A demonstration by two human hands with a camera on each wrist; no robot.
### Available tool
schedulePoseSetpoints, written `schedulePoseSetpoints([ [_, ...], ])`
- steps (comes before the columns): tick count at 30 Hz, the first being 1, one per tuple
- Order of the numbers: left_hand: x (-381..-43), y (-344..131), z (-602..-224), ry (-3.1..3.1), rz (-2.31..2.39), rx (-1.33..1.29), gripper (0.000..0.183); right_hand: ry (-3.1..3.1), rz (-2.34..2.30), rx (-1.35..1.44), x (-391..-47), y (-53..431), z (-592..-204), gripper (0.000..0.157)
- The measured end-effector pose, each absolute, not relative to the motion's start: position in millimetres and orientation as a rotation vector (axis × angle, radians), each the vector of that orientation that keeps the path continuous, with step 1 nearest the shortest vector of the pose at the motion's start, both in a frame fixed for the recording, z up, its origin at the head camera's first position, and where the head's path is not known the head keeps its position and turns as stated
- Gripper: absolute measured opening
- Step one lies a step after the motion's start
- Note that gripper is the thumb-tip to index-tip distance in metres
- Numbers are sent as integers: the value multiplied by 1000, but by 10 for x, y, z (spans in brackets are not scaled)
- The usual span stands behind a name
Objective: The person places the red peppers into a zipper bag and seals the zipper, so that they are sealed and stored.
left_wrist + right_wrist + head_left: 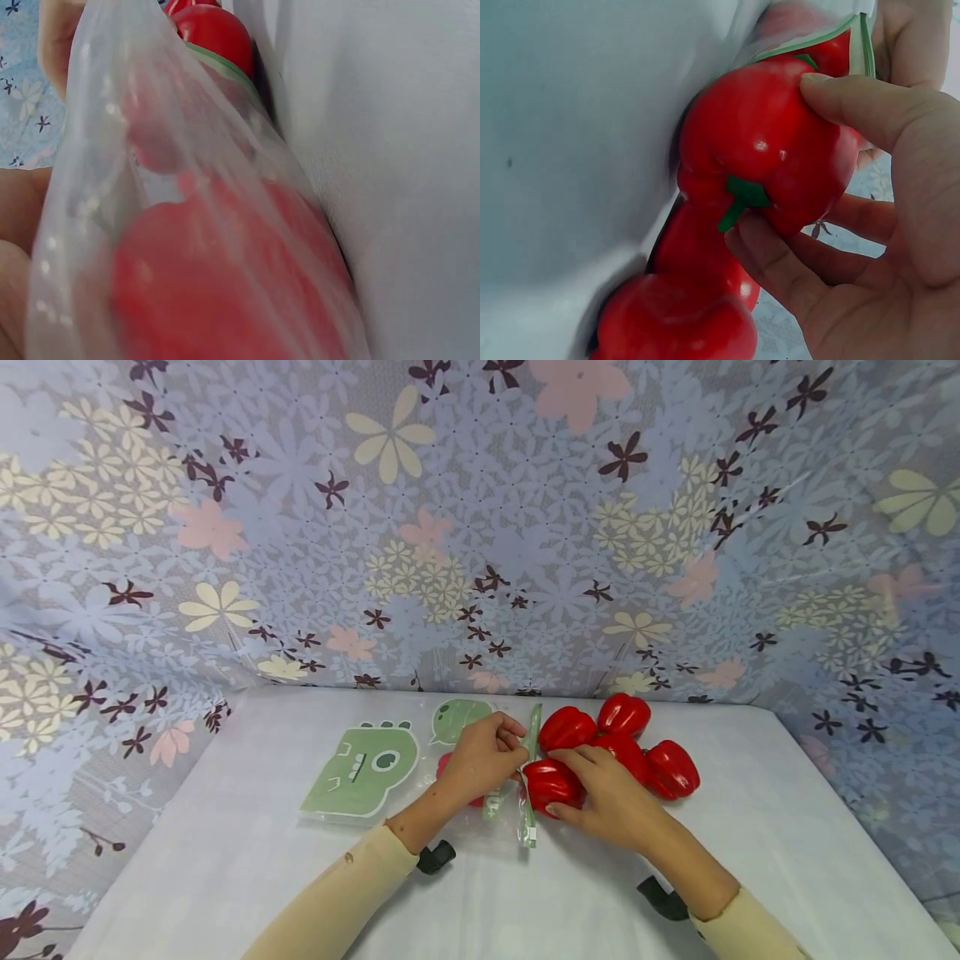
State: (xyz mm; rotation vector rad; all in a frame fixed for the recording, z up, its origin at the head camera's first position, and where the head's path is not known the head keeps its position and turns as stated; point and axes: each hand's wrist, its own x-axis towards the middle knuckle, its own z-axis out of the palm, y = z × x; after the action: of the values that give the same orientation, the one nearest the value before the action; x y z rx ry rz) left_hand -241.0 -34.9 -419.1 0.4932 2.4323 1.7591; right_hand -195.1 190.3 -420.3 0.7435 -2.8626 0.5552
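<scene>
A clear zip bag [491, 802] with green cartoon prints lies on the table, its mouth with the green zip strip [534, 727] turned to the right. My left hand [480, 760] pinches the upper edge of that mouth. Inside the bag, seen blurred through the plastic, is a red bell pepper [217, 277]. My right hand [877, 217] grips another red bell pepper [765, 127] between thumb and fingers, its green stem pointing away from the bag. This pepper sits right at the bag's mouth, overlapping the zip strip in the head view.
Several more red bell peppers [671, 770] lie grouped behind and right of my right hand. A white cloth covers the table [225, 877]. A flowered curtain [480, 527] stands along the back and sides. Black wrist mounts [662, 899] show under the forearms.
</scene>
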Motion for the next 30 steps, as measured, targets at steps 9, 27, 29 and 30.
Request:
schedulePoseSetpoints([
  [9, -2409, -343, -4189, 2531, 1691, 509, 26, -2856, 558, 815, -1990, 1824, -4190, 76],
  [27, -2401, -337, -4181, 2472, 1721, 474, 26, -2855, 659, 847, -2014, 1810, -4220, 81],
  [29, -2403, -346, -4171, 2454, 1733, 481, 27, -2854, 677, 843, -2024, 1806, -4225, 81],
  [30, -2405, -351, -4167, 2448, 1736, 484, 27, -2852, 684, 845, -2031, 1805, -4230, 80],
])
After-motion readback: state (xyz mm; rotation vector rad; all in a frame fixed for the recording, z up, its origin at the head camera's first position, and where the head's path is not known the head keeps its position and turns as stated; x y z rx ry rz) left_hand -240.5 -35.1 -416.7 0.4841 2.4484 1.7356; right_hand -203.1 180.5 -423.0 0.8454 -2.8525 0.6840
